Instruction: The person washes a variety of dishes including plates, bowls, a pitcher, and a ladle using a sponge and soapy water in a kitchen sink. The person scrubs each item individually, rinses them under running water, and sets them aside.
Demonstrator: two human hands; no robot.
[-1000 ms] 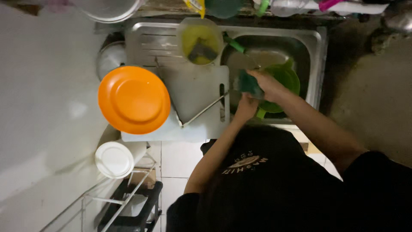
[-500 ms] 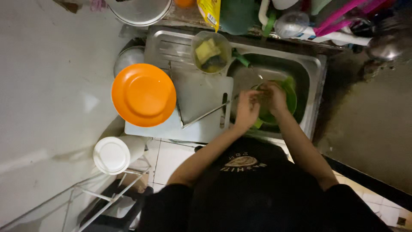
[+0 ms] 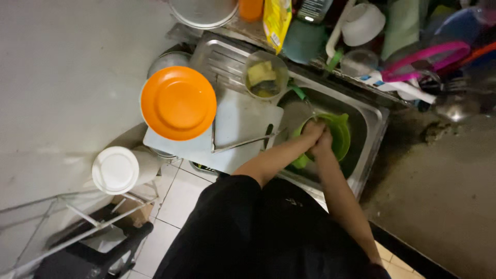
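In the steel sink (image 3: 373, 135), both hands meet over a green bowl (image 3: 338, 138) that sits low in the basin, near its middle. The left hand (image 3: 311, 130) and the right hand (image 3: 323, 142) press close together, touching at the bowl's near rim, with the fingers curled down into or onto it (whether they grip the rim, a sponge or only each other I cannot tell, since the knuckles hide the fingertips). Both forearms reach in from the lower edge of the view, the left crossing over the white cutting board (image 3: 243, 129) that lies on the draining side.

Beside the board, an orange plate (image 3: 178, 103) rests face up, and a clear tub (image 3: 266, 75) holding a yellow sponge stands just behind the board, near the sink's back corner. A pair of metal tongs (image 3: 243, 143) lies across the board's near end. A white round lid (image 3: 115, 169) sits lower left, well apart from the sink.

To scrub a bowl well from this stance, I judge it best to let one hand steady the rim while the other works around the inside, turning the bowl a little at a time and keeping it down in the basin so water does not spill toward the board.
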